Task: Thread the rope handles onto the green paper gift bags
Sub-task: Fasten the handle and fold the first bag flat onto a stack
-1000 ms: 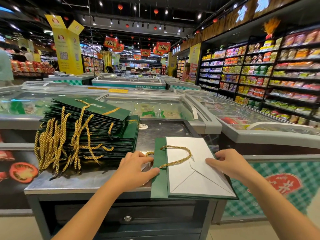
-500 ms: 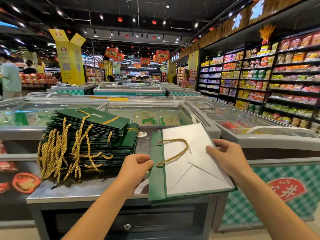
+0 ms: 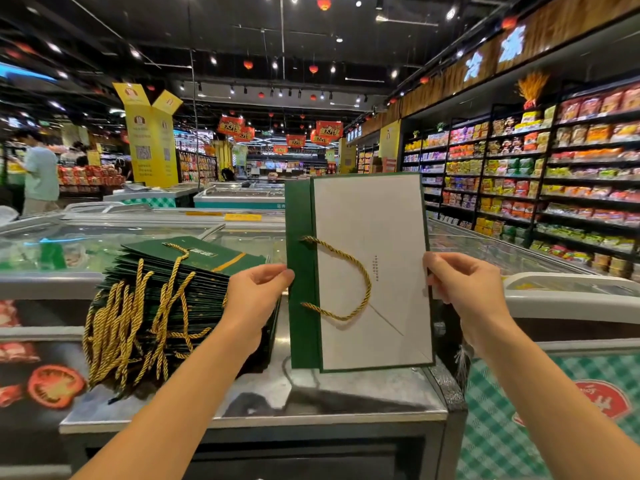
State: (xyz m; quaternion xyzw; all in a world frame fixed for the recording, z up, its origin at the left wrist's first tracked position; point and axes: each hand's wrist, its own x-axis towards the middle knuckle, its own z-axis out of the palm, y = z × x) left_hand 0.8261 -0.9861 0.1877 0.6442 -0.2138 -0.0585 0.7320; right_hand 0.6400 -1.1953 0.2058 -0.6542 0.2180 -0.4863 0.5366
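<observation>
Both hands are up, and between them is a flat green paper gift bag (image 3: 301,209), held upright and face-on to the camera. The left hand (image 3: 256,292) pinches the bag's green left edge between thumb and curled fingers. The right hand (image 3: 460,289) grips the opposite edge, thumb on the near face and the other fingers hidden behind the bag. The side facing us is mostly a white folded panel with diagonal creases, with a green strip down its left side. A gold rope handle (image 3: 367,282) is threaded in at two points on that strip and loops out across the white panel. The bag's lower edge sits right at the steel counter top (image 3: 346,393); I cannot tell whether it touches.

Just left of the left hand, a tall stack of flat green bags (image 3: 194,289) lies on the same counter. Their gold rope handles (image 3: 117,327) spill in a thick bunch over the stack's near-left side. The top bag shows a gold stripe and a pale logo.

Glass-topped freezer chests (image 3: 568,289) ring the counter. On the right, shelves of packaged goods (image 3: 571,168) run down the aisle. A tall yellow display carton (image 3: 150,147) stands far left, near a person in a pale shirt (image 3: 41,174), and red signs (image 3: 329,129) hang from the dark ceiling.
</observation>
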